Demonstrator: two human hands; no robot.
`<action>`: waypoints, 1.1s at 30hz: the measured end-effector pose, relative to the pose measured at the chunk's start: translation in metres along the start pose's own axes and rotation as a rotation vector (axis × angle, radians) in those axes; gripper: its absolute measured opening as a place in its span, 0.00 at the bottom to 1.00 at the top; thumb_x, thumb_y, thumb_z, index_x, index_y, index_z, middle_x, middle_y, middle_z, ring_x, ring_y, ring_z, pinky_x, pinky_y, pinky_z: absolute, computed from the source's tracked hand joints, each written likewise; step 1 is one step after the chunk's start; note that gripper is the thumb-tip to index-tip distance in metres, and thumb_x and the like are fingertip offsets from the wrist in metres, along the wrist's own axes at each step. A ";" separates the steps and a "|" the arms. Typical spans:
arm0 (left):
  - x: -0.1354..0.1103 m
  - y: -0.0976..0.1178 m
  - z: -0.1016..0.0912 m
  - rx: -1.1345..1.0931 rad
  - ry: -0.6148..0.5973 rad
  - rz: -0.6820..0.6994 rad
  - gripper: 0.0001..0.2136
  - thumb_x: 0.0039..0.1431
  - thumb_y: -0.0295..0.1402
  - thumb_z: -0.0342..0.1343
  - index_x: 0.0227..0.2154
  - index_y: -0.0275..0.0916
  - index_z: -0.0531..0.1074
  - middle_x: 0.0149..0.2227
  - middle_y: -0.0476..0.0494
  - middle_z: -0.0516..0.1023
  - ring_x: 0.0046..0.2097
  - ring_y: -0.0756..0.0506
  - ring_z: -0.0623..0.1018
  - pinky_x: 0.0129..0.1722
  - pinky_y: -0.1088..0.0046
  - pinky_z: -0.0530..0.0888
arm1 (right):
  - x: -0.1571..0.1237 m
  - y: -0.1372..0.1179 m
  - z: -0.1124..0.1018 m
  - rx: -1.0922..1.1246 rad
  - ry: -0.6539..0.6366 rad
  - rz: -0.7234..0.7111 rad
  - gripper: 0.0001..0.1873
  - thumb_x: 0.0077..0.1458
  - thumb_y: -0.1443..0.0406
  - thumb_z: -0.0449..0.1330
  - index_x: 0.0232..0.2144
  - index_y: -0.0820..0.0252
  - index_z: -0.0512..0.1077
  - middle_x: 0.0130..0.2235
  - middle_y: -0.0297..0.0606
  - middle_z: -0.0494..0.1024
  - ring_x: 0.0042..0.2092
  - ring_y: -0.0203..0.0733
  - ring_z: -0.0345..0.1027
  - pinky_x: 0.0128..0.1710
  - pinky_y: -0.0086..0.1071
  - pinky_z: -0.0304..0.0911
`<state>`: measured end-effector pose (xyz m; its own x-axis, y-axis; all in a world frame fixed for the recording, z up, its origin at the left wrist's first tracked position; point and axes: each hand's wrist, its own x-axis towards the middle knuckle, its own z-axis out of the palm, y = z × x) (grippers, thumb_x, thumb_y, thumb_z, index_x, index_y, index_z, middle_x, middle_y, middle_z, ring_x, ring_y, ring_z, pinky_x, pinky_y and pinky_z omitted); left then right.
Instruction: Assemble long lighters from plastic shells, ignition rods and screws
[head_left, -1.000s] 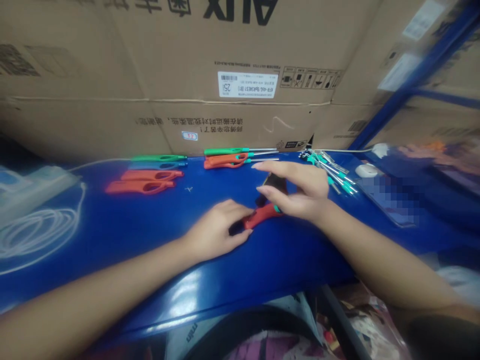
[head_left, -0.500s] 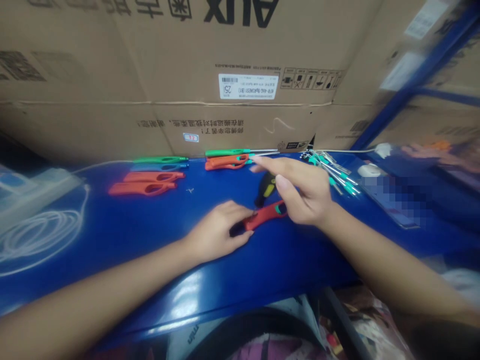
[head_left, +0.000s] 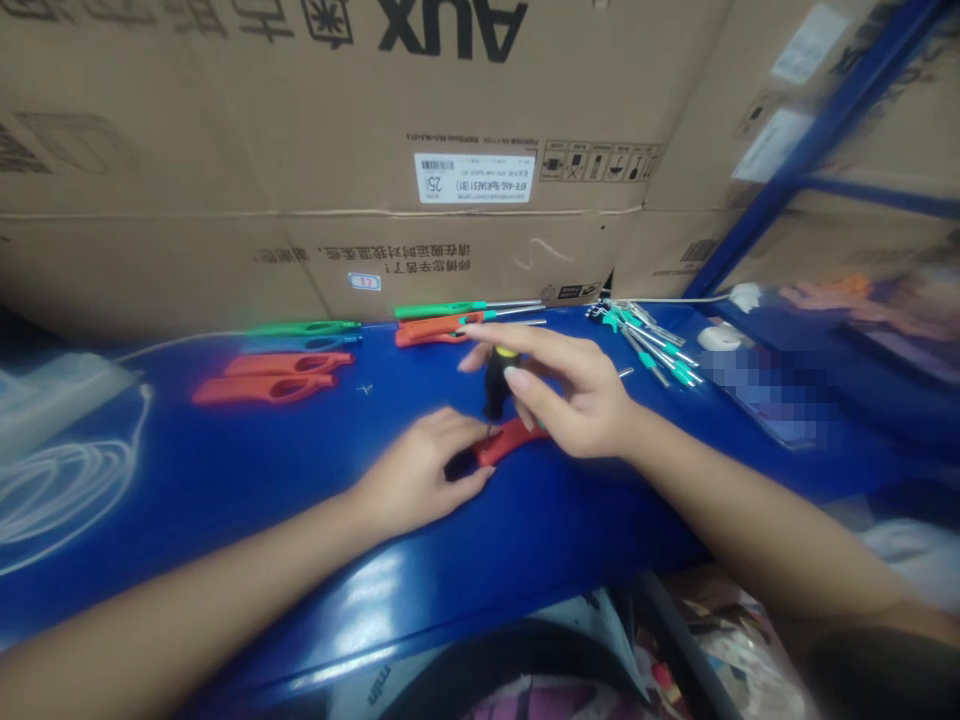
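My left hand [head_left: 420, 470] rests on the blue table [head_left: 225, 470] with its fingers closed on the near end of a red plastic handle [head_left: 506, 440]. My right hand [head_left: 570, 395] holds a short black screwdriver with a yellow cap [head_left: 496, 380] upright, its tip down on the red handle. The right index finger is stretched out over the tool.
More red, green and blue handles [head_left: 277, 360] lie at the back left, another red and green pair [head_left: 442, 320] behind my hands. A bunch of teal-tipped metal rods [head_left: 652, 345] lies at the right. White tubing [head_left: 67, 470] is coiled at left. Cardboard boxes [head_left: 375, 150] wall the back.
My right hand picked up the black screwdriver that lay on the table and stood it upright on the red handle. The left hand stayed put.
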<state>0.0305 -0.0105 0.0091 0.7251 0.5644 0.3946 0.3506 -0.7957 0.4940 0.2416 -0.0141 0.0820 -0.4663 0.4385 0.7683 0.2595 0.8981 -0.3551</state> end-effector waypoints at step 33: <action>-0.001 -0.002 0.001 -0.015 0.003 0.000 0.15 0.63 0.32 0.59 0.52 0.39 0.73 0.46 0.41 0.80 0.47 0.42 0.78 0.49 0.61 0.75 | -0.001 0.009 0.001 -0.114 0.064 -0.094 0.17 0.68 0.70 0.48 0.53 0.64 0.71 0.50 0.47 0.79 0.52 0.43 0.73 0.51 0.38 0.70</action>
<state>0.0300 -0.0099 0.0073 0.7233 0.5650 0.3970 0.3414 -0.7923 0.5057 0.2441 -0.0061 0.0771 -0.4393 0.3463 0.8289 0.3131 0.9239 -0.2201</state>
